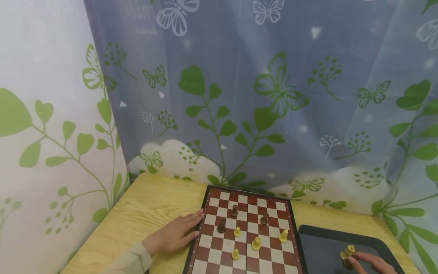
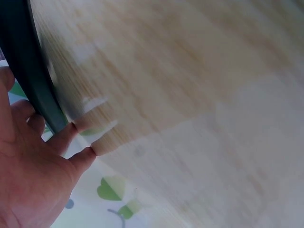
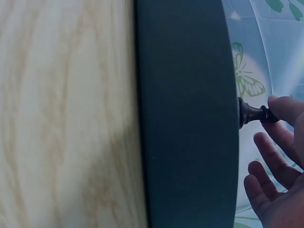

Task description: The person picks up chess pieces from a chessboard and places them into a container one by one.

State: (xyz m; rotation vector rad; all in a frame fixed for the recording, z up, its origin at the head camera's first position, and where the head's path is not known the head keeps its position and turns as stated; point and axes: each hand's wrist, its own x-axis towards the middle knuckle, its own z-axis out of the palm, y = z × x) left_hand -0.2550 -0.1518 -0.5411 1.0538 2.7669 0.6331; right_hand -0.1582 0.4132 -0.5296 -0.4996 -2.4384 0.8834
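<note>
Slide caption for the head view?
Left hand beside a chessboard; right hand pinching a dark piece at a tray.

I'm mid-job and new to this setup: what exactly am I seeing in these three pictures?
There's no machine, just a person's bare hands. The wide picture comes from a camera worn on the head; the others come from cameras on the left and right wrists. On the table lies a chessboard with brown pieces and yellow pieces, beside a dark tray. The left hand touches the board's left edge. The right hand, at the tray, pinches a dark chess piece; a yellow chess piece shows beside it, possibly held too.
</note>
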